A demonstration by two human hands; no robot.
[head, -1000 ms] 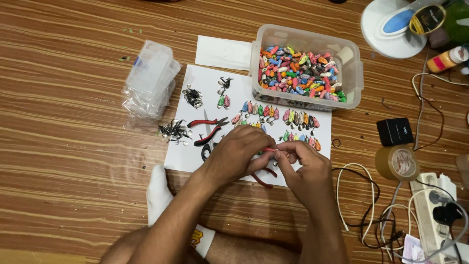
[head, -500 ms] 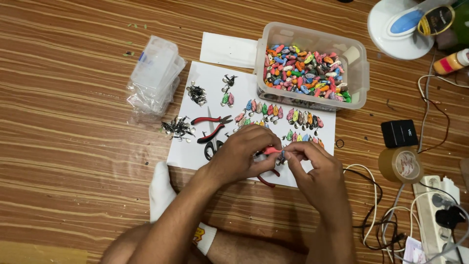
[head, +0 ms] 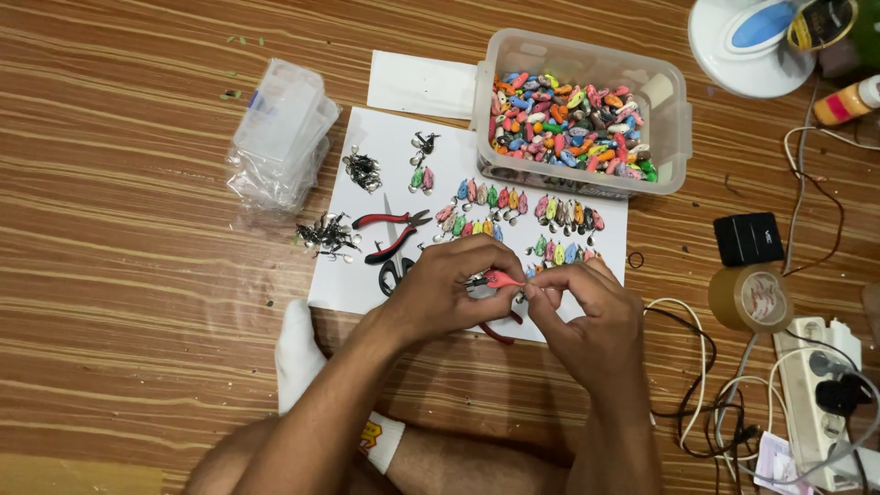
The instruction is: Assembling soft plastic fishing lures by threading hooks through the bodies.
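I log the wooden floor (head: 137,302) first, then the white sheet (head: 367,275) laid on it as the work surface. At the sheet's far right corner sits one clear plastic tub (head: 674,119), heaped with bare coloured lure bodies, too many to count; I judge the bulk of the work still lies there. Off the sheet's far left corner: one stack of clear small boxes (head: 280,137). On the sheet, finished pieces lie in two rough clusters of rows (head: 518,206), about thirty as far as I can resolve, plus a pair near the far edge. Three dark heaps of hooks (head: 325,234) sit along the left edge, count per heap unreadable. One red-handled pliers (head: 390,220) and one black-handled scissors (head: 394,266) lie idle at sheet centre. Near the sheet's near edge, the left hand (head: 440,293) is closed round a second red pliers (head: 500,280), and the right hand (head: 587,316) pinches a small lure (head: 527,291) at the pliers' tip, one piece in assembly.
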